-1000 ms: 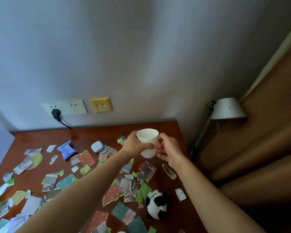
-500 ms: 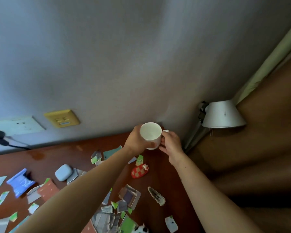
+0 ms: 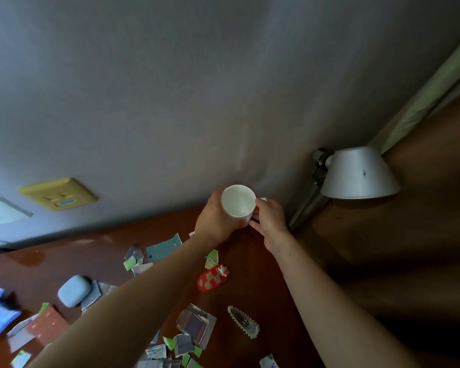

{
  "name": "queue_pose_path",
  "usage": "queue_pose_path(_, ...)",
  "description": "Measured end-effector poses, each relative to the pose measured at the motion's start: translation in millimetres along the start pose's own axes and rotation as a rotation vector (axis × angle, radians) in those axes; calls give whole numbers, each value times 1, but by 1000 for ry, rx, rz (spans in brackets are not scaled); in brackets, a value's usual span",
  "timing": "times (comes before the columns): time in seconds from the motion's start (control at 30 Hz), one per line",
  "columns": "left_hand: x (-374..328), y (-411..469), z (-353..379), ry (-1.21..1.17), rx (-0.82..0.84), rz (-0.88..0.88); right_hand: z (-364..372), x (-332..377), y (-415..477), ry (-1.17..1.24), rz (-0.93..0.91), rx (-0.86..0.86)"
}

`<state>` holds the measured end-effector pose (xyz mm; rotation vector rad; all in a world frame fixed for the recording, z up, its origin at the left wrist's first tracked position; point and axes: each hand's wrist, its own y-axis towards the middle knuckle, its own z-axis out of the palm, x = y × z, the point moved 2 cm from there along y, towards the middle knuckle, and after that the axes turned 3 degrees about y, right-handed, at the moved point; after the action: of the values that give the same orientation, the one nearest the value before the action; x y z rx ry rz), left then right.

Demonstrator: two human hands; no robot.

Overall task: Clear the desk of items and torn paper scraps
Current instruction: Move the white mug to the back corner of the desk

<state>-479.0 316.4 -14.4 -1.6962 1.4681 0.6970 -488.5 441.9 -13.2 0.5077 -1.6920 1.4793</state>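
While lifted clear above tabletop (image 3: 252, 264) far right corner: white mug (image 3: 238, 201), left hand (image 3: 218, 221) grip wrapping body, right hand (image 3: 268, 219) pinching handle, likely steadying; scraps (image 3: 195, 324) untouched below.

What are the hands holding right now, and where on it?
A white mug: left hand wraps its body, right hand grips the handle side.

White mug (image 3: 238, 201): empty, mouth tipped toward camera, held above the far right corner of the bench (image 3: 263, 285), clasped between both hands. Torn paper scraps (image 3: 194, 326) scattered over bench, grey, green, teal, terracotta. Red patterned hair clip (image 3: 212, 280) and cream scalloped hair clip (image 3: 243, 321) lie flat near right edge. Pale blue earbud case (image 3: 73, 290) left of centre.
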Motion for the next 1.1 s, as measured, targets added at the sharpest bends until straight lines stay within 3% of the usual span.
queue_pose_path(0.33,10,-4,2,-22,34,-37,-2,-13,-5,23,-4,-20)
queue_pose_path(0.53,30,-40,-3,16,-29,-77,-17,-37,-48,-6,20,-51)
queue_pose_path(0.63,42,-63,-1,43,14,-104,-21,-57,-66,-59,33,-29)
queue_pose_path(0.77,58,-90,7,169,105,-111,-26,-81,-86,-206,25,1)
queue_pose_path(0.9,61,-105,13,261,58,-61,-33,-97,-98,-355,-2,62)
queue_pose_path(1.1,65,-107,14,446,122,-69,-48,-117,-105,-889,-117,108)
